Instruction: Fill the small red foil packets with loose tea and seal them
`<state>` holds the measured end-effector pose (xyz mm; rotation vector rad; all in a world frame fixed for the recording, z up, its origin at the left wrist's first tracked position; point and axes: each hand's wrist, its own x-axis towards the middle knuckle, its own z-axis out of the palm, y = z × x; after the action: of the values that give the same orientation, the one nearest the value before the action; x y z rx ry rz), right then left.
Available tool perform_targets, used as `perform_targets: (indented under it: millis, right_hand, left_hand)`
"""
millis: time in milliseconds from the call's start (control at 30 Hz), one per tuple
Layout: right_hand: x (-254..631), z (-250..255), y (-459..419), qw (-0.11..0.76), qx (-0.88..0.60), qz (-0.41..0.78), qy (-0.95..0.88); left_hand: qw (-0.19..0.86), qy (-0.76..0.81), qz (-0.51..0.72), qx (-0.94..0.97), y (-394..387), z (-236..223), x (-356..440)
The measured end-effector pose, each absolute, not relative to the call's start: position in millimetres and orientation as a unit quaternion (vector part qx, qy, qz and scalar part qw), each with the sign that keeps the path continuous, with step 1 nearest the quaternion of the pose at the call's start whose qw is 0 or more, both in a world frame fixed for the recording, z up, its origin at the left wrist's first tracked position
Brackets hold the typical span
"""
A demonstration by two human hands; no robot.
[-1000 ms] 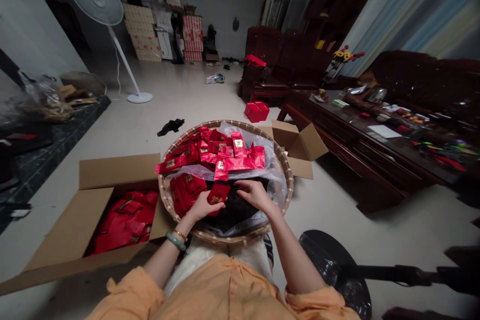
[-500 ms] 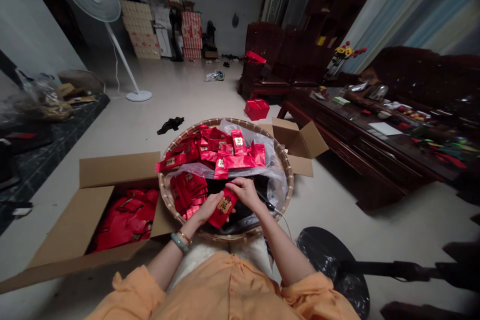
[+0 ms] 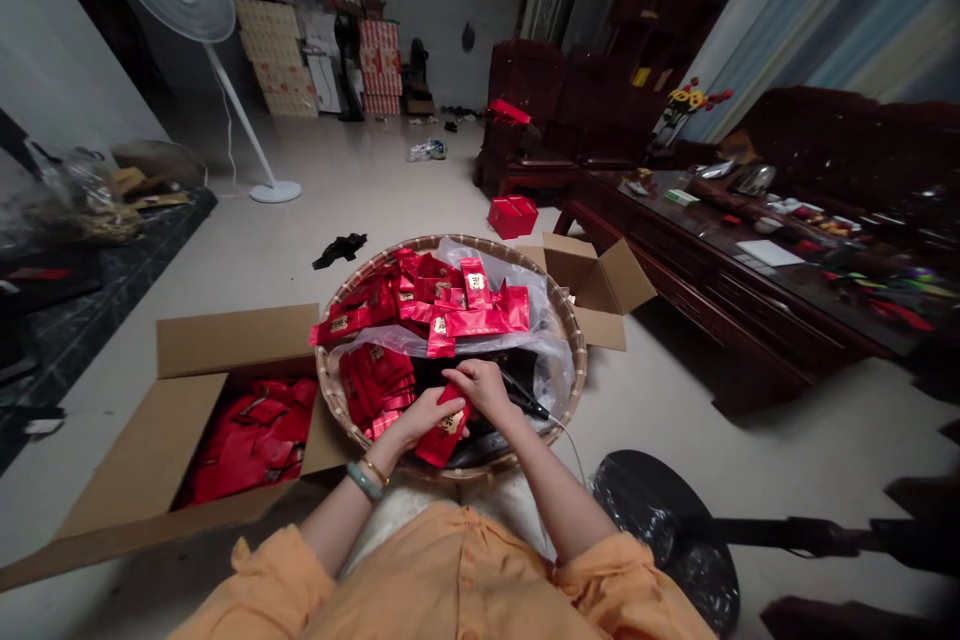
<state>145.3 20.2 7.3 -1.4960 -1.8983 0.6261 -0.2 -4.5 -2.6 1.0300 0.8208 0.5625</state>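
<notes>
Over the near part of a round woven basket (image 3: 581,350), both hands hold one red packet (image 3: 441,442) with a gold label. My left hand (image 3: 427,415) grips its side, the thumb lying across the front. At the packet's top end my right hand (image 3: 484,388) is closed, thumb and fingers pinching the edge. Beyond the hands, several loose red packets (image 3: 487,320) lie on clear plastic (image 3: 551,340). A stack of similar packets (image 3: 375,380) is left of my hands. Dark items with a black handle and a pale cord (image 3: 566,435) show to the right.
An open carton (image 3: 187,350) of red packets stands left of the basket, another open carton (image 3: 619,280) behind it to the right. A black round base (image 3: 660,530) is at the lower right. A wooden table (image 3: 675,260) runs along the right; a white fan (image 3: 276,191) stands farther back.
My right hand has shifted slightly left and down along the packet's top. My left thumb now lies across the label, and the packet is tilted a little differently. The basket's contents look the same.
</notes>
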Motion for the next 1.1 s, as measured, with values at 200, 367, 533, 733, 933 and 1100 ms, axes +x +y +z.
perform_targets:
  millis: [200, 367, 533, 733, 933, 1100]
  right_hand:
    - [191.9, -19.9, 11.3, 0.185, -0.713, 0.102, -0.668]
    - [216.2, -38.3, 0.0, 0.023, -0.737, 0.08, -0.671]
    - [225.2, -25.8, 0.6, 0.13, -0.715, 0.181, -0.663]
    - [218.9, 15.9, 1.0, 0.259, -0.562, 0.419, -0.665]
    - [191.2, 26.6, 10.2, 0.268, -0.55, 0.424, -0.667]
    - [184.9, 22.7, 13.9, 0.276, -0.562, 0.408, -0.665]
  left_hand:
    - [0.786, 0.395, 0.305, 0.366, -1.0, -9.4, -8.2]
    - [0.781, 0.403, 0.317, 0.357, 0.5, -9.0, -8.8]
    - [0.779, 0.41, 0.316, 0.353, 0.1, -8.0, -11.6]
    - [0.786, 0.387, 0.302, 0.376, -1.5, -11.9, -9.6]
    - [0.795, 0.376, 0.273, 0.391, -6.9, -7.4, -0.7]
    - [0.791, 0.388, 0.287, 0.376, -7.4, -8.0, -2.4]
